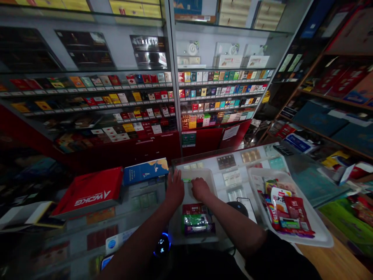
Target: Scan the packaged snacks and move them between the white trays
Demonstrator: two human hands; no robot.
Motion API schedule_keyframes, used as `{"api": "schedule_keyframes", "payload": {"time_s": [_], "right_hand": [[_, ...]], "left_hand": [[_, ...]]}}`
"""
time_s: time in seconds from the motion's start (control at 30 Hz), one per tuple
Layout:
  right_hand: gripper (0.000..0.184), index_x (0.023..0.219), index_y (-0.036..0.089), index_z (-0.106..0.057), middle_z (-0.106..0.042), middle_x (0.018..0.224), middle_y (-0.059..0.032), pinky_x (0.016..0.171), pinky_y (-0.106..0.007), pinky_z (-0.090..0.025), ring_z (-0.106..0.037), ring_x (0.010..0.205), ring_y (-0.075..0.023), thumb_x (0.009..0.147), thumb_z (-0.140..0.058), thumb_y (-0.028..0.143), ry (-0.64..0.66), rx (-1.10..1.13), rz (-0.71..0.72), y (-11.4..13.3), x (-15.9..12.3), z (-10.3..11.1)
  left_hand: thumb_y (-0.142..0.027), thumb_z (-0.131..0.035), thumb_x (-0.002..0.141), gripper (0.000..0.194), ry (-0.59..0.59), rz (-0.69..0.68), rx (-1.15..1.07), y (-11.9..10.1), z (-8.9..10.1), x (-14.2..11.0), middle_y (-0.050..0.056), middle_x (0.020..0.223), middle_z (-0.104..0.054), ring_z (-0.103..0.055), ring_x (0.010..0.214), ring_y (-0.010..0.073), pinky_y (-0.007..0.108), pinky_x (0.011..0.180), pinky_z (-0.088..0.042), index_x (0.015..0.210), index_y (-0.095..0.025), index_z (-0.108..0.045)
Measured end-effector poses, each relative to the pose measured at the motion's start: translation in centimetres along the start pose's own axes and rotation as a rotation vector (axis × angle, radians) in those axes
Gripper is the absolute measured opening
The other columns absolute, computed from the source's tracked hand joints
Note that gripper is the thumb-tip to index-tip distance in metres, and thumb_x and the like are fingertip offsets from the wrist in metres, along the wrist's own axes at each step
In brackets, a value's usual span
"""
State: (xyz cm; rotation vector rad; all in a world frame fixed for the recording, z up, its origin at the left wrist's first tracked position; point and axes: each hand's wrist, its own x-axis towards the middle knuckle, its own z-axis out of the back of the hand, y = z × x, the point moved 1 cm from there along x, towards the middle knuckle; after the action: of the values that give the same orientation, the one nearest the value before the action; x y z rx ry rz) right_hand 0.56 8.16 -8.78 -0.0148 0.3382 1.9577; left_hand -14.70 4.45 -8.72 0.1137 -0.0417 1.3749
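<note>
A white plastic tray [214, 182] lies on the glass counter before me. My left hand [175, 188] is at its left rim, fingers stretched out and apart, holding nothing that I can see. Inside the tray, my right hand [200, 189] is closed at the end of a small narrow green packet [186, 180], whose exact kind is too small to tell. Nearer to me in the same tray lie a red snack packet [194, 209], a green one [196, 220] and a purple one [199, 228], side by side.
A second white tray [323, 235] full of snack packets stands to the right. A phone [247, 206] and a round black device [237, 209] lie between the trays. On the left are a red box [90, 190] and a blue box [145, 171]. Shelves of cigarette packs [204, 92] stand behind.
</note>
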Motion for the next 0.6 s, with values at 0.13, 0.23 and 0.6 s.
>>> {"api": "schedule_keyframes", "payload": {"time_s": [0.13,0.23,0.6], "right_hand": [[0.029,0.117,0.013,-0.069,-0.068,0.115,-0.0174,0.088,-0.035,-0.050,-0.063,0.111,-0.0285,0.090,-0.057,0.013,0.007,-0.023,-0.010,0.2,1.2,-0.8],[0.031,0.120,0.013,-0.067,-0.068,0.116,-0.0175,0.088,-0.035,-0.050,-0.064,0.110,-0.0275,0.092,-0.052,0.010,0.007,-0.035,-0.011,0.3,2.1,-1.4],[0.029,0.114,0.012,-0.068,-0.068,0.113,-0.0190,0.085,-0.037,-0.051,-0.066,0.106,-0.0279,0.096,-0.045,0.009,0.017,-0.049,-0.040,0.9,4.5,-2.5]], "left_hand": [[-0.012,-0.042,0.092,0.034,-0.031,-0.021,-0.025,0.1,-1.1,1.2,0.020,0.164,-0.035,-0.018,0.158,0.0355,0.062,0.128,-0.008,0.109,-0.009,-0.072],[-0.012,-0.041,0.094,0.033,-0.084,-0.008,-0.041,0.1,-1.5,1.8,0.017,0.166,-0.034,-0.016,0.158,0.0340,0.062,0.128,-0.009,0.108,-0.011,-0.071],[-0.014,-0.045,0.093,0.030,-0.062,-0.017,-0.068,0.6,-2.1,2.6,0.014,0.165,-0.036,-0.014,0.159,0.0342,0.064,0.128,-0.007,0.096,-0.014,-0.074]]}}
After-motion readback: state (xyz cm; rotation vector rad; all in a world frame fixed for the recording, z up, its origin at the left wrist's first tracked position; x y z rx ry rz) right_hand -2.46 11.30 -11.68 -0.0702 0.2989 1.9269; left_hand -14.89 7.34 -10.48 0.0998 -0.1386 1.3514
